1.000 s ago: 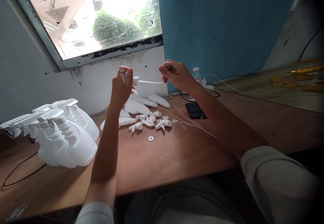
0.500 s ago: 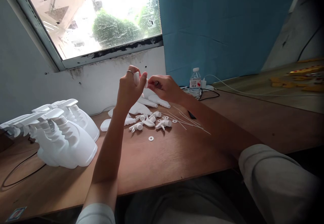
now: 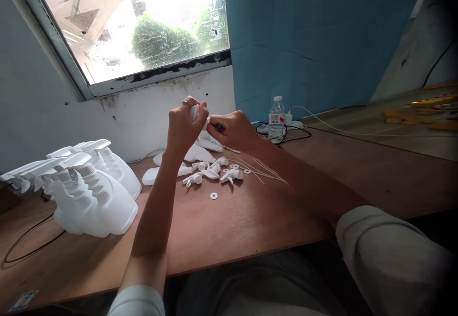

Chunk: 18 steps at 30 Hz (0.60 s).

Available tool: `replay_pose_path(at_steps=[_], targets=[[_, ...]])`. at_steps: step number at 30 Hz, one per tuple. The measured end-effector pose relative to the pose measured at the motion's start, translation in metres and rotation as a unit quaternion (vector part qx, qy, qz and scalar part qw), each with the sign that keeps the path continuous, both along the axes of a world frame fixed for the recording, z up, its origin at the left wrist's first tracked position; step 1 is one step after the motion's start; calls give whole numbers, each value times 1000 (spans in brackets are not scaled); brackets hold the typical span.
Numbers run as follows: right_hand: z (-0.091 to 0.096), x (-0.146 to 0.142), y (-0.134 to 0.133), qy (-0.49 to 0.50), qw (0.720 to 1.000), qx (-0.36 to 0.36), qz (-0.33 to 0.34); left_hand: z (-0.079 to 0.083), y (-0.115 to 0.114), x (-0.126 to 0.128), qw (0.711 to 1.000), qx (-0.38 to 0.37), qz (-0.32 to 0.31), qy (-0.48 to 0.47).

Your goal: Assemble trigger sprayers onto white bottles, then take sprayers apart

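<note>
My left hand (image 3: 184, 127) is raised above the wooden desk (image 3: 229, 220), fingers closed round a small white spray-trigger head (image 3: 195, 112). My right hand (image 3: 232, 130) meets it from the right, fingertips pinched against the head's end; whatever thin part it grips is hidden. Beneath both hands lie loose white trigger heads (image 3: 211, 172), a white washer (image 3: 213, 195) and thin white dip tubes (image 3: 266, 170).
Finished white spray bottles (image 3: 89, 187) lie grouped at the left. Empty white bottles (image 3: 195, 153) lie behind the loose parts. A water bottle (image 3: 276, 118) and cables (image 3: 296, 132) stand at the back by the blue wall. A black cable (image 3: 25, 239) loops at the left.
My right hand has come in from the right until it meets the left; the white tube once stretched between them no longer shows. The phone on the desk is now hidden by my forearm.
</note>
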State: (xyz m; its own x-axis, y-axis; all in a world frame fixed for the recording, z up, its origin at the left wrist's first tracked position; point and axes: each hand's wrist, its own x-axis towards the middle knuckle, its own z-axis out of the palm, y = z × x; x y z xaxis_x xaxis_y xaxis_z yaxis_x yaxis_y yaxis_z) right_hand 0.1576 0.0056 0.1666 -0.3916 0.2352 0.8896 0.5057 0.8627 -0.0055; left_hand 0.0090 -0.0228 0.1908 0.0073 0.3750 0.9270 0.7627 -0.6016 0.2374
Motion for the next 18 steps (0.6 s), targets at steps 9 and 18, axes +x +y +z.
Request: replay_pose_path(at_steps=[9,18], targets=[[15,19,13,24,992,-125,-22,6,0,-16,998,36,46,-31],[4,48,74,-78,827,-557,-4,6,3,-30,999,-14,16,-44]])
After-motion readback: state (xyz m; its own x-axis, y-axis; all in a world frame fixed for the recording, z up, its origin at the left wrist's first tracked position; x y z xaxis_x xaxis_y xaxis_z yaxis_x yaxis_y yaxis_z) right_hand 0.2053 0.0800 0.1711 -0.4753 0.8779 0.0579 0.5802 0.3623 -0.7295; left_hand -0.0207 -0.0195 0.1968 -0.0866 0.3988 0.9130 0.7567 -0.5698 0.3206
